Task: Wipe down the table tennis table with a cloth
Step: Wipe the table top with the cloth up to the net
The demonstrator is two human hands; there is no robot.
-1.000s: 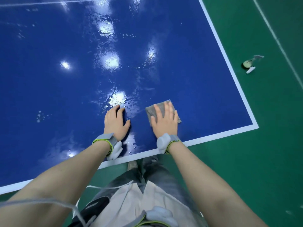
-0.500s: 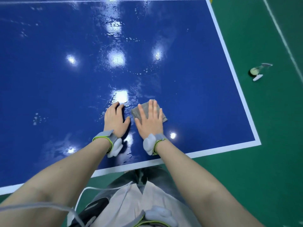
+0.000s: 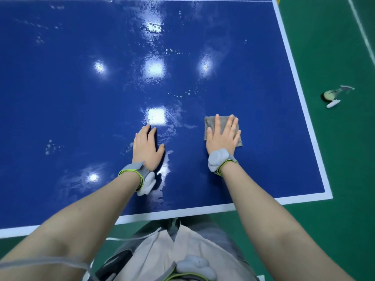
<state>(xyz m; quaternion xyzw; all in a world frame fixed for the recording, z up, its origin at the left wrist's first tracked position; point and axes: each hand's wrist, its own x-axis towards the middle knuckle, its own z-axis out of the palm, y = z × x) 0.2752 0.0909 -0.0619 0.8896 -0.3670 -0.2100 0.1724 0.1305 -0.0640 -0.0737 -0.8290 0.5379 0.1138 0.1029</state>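
Table tennis table [image 3: 203,47], blue, wet-streaked. Grey cloth [image 3: 211,122] near its right corner, under right hand [image 3: 222,136], fingers straight, pressing. Left hand [image 3: 147,148] flat on table, holding nothing.

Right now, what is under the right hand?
A grey cloth lies flat under the right hand, edges showing around it, on the blue table. Its middle is covered.

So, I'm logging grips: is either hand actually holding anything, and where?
Nothing is gripped. The right hand presses flat on the middle of the grey square cloth; the left hand rests bare on the blue table.
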